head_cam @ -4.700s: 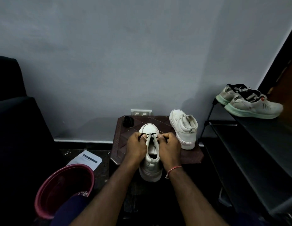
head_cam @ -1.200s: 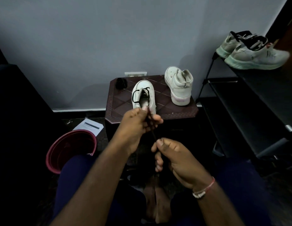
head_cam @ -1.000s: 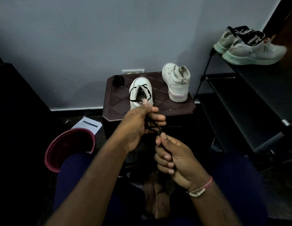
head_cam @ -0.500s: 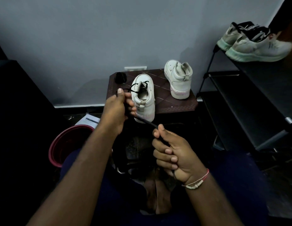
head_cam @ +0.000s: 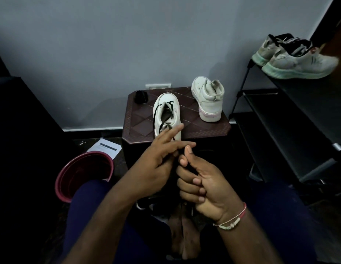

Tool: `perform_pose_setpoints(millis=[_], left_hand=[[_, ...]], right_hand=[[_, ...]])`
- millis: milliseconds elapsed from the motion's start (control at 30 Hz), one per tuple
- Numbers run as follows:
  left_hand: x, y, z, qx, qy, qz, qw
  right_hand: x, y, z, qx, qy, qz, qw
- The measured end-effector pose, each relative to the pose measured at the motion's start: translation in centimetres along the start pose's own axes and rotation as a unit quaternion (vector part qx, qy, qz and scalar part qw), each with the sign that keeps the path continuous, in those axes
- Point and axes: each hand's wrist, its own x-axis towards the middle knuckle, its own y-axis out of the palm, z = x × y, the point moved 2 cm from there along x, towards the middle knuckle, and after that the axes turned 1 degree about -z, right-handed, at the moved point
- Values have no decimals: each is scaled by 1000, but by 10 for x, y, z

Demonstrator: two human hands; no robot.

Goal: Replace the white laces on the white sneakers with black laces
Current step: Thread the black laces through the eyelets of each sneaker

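A white sneaker (head_cam: pixel 167 113) stands on a small brown table (head_cam: pixel 204 128), toe toward the wall, with a black lace (head_cam: pixel 162 121) threaded loosely through its lower eyelets. The lace trails down from the shoe to my hands in front of the table. My right hand (head_cam: pixel 198 181) grips the lace in curled fingers, thumb up. My left hand (head_cam: pixel 160 161) meets it from the left, index and middle fingers stretched out, the lace running under them; its hold is hidden. A second white sneaker (head_cam: pixel 207 98) without laces stands at the table's back right.
A small black bundle (head_cam: pixel 140 96) lies at the table's back left corner. A red bucket (head_cam: pixel 84 174) and a paper sheet (head_cam: pixel 104 148) sit on the floor to the left. A black shoe rack (head_cam: pixel 291 119) on the right holds a pair of grey-green trainers (head_cam: pixel 293 56).
My left hand has come back down from beside the sneaker to meet my right hand below the table's front edge, and its fingers have straightened. The right hand stays gripping the lace.
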Motion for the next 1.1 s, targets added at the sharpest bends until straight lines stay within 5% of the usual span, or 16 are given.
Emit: perform_pose_setpoints(millis=[167, 400, 600, 733, 833, 900, 1000, 1100], left_hand=[[18, -5, -7, 39, 16, 49, 998], [45, -24, 12, 182, 74, -140, 970], [41, -17, 14, 124, 113, -75, 983], [53, 5, 22, 116, 17, -11, 993], [59, 11, 22, 175, 77, 7, 982], [59, 0, 15, 249, 104, 14, 963], [71, -31, 11, 304, 106, -62, 945], [95, -49, 16, 376, 150, -110, 908]], right_hand=[[-8, 0, 15, 15, -8, -5, 1000], [-6, 7, 14, 26, -42, -9, 999], [-9, 14, 28, 89, -59, 6, 994], [6, 36, 44, 131, -177, -13, 975], [29, 41, 69, 45, -372, -85, 923], [40, 32, 88, -217, -460, -185, 841], [58, 9, 91, -592, -386, -222, 672], [67, -8, 77, -685, -305, -243, 615]])
